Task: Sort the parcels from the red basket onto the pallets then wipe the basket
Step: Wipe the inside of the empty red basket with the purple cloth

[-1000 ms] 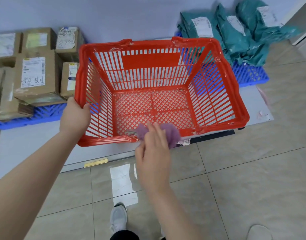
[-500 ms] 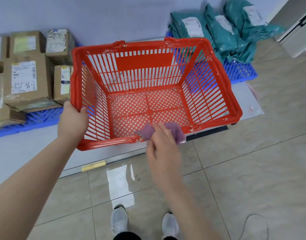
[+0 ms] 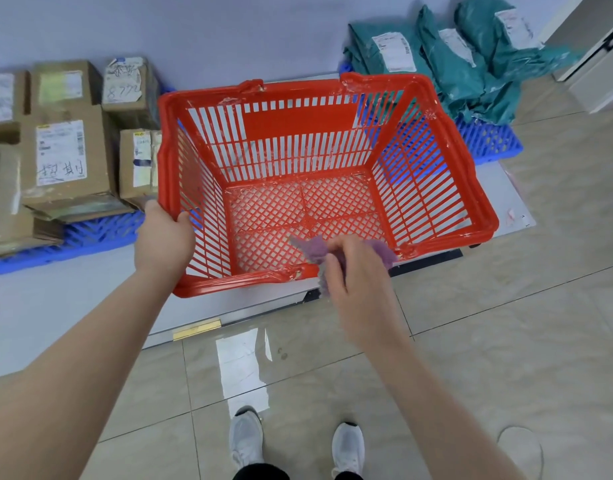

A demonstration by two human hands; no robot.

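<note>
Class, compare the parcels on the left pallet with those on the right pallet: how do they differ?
The left parcels are brown cardboard boxes, stiff and square-edged; the right parcels are teal plastic bags, soft and crumpled. Both carry white labels and rest on blue pallets.

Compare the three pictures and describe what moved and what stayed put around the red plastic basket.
The right hand, gripping the crumpled purple cloth, slid a little rightwards along the near rim of the red slatted plastic basket. Nothing was taken up or released. The left hand keeps gripping the basket's left rim; the brown cardboard boxes and teal plastic mailer bags stay on their blue pallets.
</note>
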